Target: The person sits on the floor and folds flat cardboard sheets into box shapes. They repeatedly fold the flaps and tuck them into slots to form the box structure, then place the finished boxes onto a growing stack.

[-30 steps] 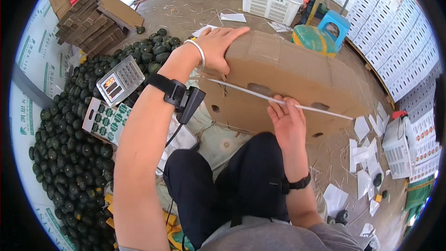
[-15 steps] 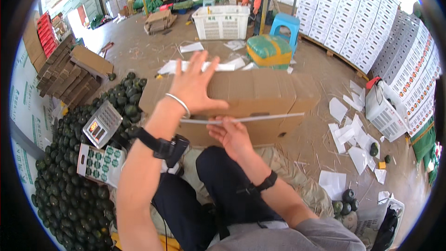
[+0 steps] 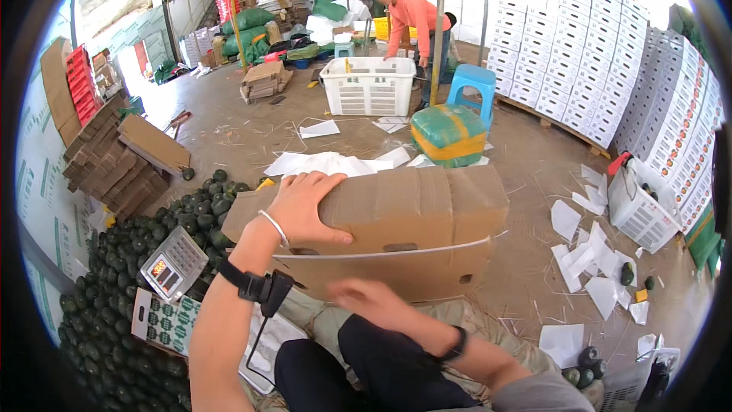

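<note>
A long brown cardboard box [image 3: 381, 206] lies in front of my knees, with a thin white strap [image 3: 389, 252] running across its near side. My left hand [image 3: 305, 207] grips the left part of the box's upper edge, fingers over the far side and thumb on the face toward me. Below the strap, close to the box's near face, my right hand [image 3: 362, 295] is smeared by motion, so its fingers cannot be made out. Dark oval hand holes show in the cardboard near the strap.
Avocados [image 3: 114, 320] lie heaped at the left, with a digital scale [image 3: 174, 264] and a printed carton [image 3: 164, 320] on them. A green-and-yellow wrapped bundle [image 3: 448, 135] and a blue stool [image 3: 470, 91] stand beyond the box. Paper scraps litter the right; a person works at a white crate [image 3: 369, 85].
My left hand has come down from above the box onto its upper edge. My right hand has left the strap and dropped lower. The whole view has tilted upward.
</note>
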